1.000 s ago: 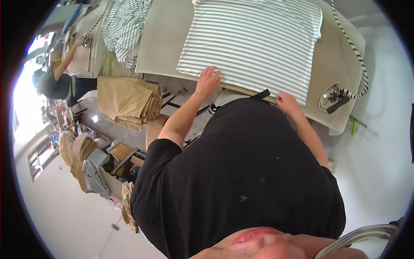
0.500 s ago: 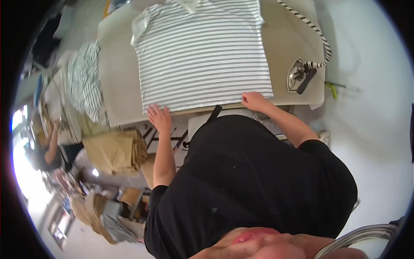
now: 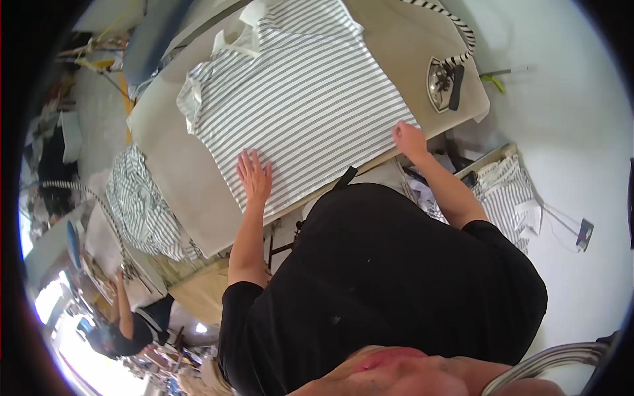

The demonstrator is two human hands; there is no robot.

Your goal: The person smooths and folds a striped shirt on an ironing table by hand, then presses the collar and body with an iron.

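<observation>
A white polo shirt with grey stripes (image 3: 300,99) lies spread on the pressing table (image 3: 158,132), its collar at the far side and its hem along the near edge. My left hand (image 3: 254,177) rests flat on the lower left of the shirt, fingers spread. At the lower right corner, my right hand (image 3: 410,140) has its fingers curled closed on the hem. To the right of the shirt, a steam iron (image 3: 441,84) with a black handle sits on the table, joined to a black-and-white striped hose (image 3: 456,20).
A crumpled striped garment (image 3: 142,198) lies off the table's left side. More striped shirts (image 3: 508,191) hang or lie low on the right. Tan cloth (image 3: 201,294) is below left. Another person (image 3: 129,330) works at a table in the left background.
My view has turned, so the table appears tilted. My left hand has moved from the hem's left corner up onto the shirt. My right hand stays at the hem's right corner.
</observation>
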